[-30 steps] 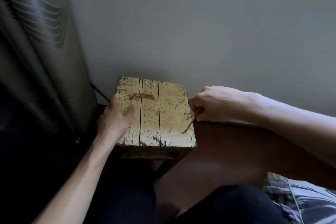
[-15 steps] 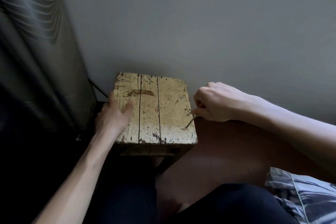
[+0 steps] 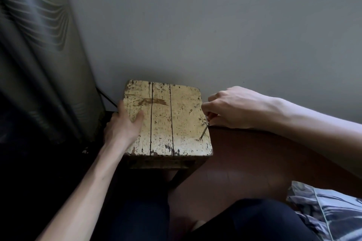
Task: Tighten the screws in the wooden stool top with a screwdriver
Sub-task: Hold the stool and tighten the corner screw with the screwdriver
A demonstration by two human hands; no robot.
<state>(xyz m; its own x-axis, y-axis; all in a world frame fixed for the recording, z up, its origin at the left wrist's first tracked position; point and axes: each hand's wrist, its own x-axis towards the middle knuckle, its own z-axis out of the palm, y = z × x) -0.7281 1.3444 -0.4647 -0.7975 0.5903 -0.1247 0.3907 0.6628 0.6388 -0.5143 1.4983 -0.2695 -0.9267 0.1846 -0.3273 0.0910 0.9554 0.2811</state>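
Two hands stay on the wooden stool top [image 3: 176, 123], which stands against the wall [image 3: 215, 25] beside the curtain [image 3: 39, 55] and has not shifted in the last second. The left hand [image 3: 122, 125] stays spread over the left edge, thumb straight on the boards, pressing rather than curling; its other fingers are hidden past the edge. The right hand [image 3: 233, 107], closed round the screwdriver [image 3: 204, 132] at the right edge, has rolled at the wrist, and the orange handle that peeped out a second ago is now buried in the fist. The thin shaft slants down with its tip at the same spot near the front right corner, where the screw is too small to make out. I judge a turn is going into this screw, bit still seated.
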